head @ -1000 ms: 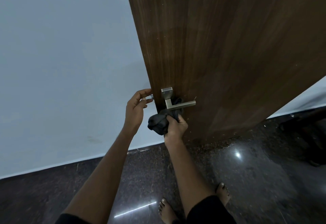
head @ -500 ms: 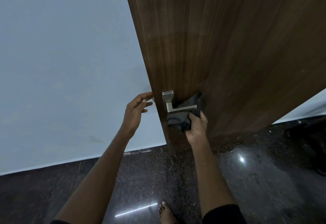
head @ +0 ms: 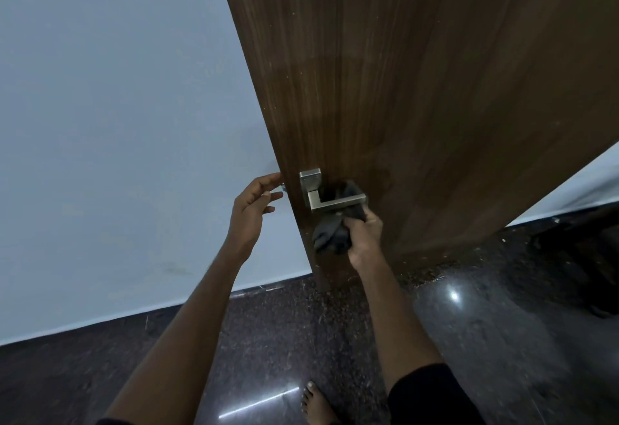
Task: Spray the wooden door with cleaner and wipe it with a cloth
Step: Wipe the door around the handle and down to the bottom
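Observation:
The wooden door [head: 418,89] stands ajar in front of me, dark brown with a duller damp-looking patch above its steel lever handle [head: 330,202]. My right hand [head: 363,235] grips a bunched dark grey cloth [head: 333,230] and presses it against the door, under and behind the lever. My left hand [head: 253,212] is at the door's free edge, fingers spread, fingertips by a bit of metal poking out from the far side. No spray bottle is in view.
A pale blue wall [head: 117,123] fills the left. The floor [head: 469,341] is dark polished stone with dust and debris along the door's bottom. My bare foot [head: 316,404] stands below. A dark object [head: 586,257] lies at the right.
My right hand has carried the cloth from below the handle's left end to the right, behind and under the lever. My left hand has stayed at the door's edge.

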